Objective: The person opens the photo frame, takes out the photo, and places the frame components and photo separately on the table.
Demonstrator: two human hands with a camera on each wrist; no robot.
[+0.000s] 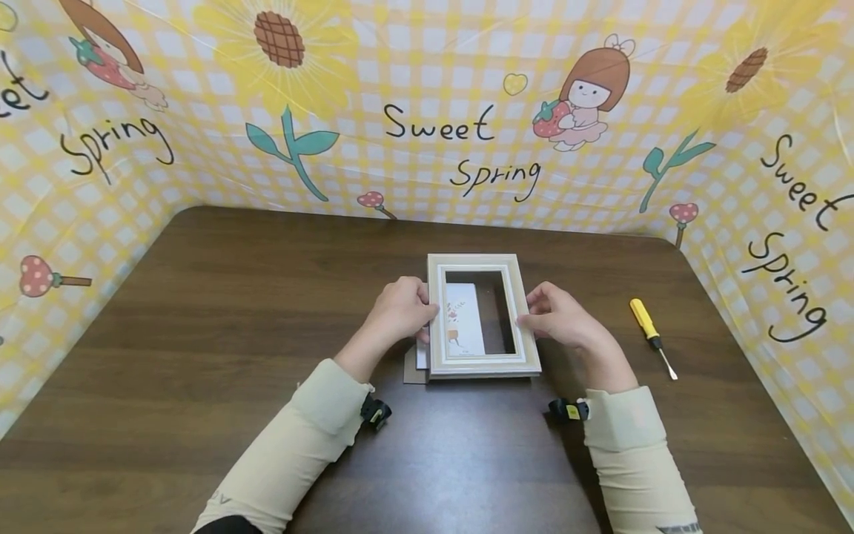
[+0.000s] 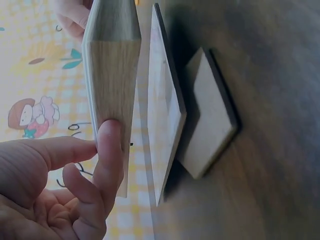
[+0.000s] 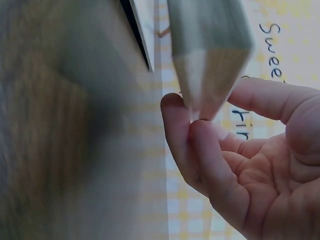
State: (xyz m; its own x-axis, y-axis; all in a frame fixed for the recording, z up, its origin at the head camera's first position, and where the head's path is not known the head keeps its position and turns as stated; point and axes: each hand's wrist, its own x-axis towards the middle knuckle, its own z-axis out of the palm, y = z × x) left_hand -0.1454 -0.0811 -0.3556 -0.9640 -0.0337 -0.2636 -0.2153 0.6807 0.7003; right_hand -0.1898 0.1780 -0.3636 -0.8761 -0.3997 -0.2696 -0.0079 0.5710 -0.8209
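Note:
A cream picture frame [image 1: 471,261] is held up off the table between both hands, its middle an open window. My left hand [image 1: 400,308] pinches its left side, and my right hand [image 1: 563,315] grips the right side. Through the window shows a white printed card [image 1: 467,319] with a small flower drawing. In the left wrist view, a thin panel [image 2: 165,115] lies below the raised frame [image 2: 112,80], apart from it, with a smaller brown board [image 2: 210,125] beside it. Part of the stack is hidden under the frame in the head view.
A screwdriver [image 1: 643,319] with a yellow handle lies to the right of my right hand on the dark wooden table [image 1: 200,334]. A yellow checked cloth [image 1: 427,74] hangs around the table's back and sides.

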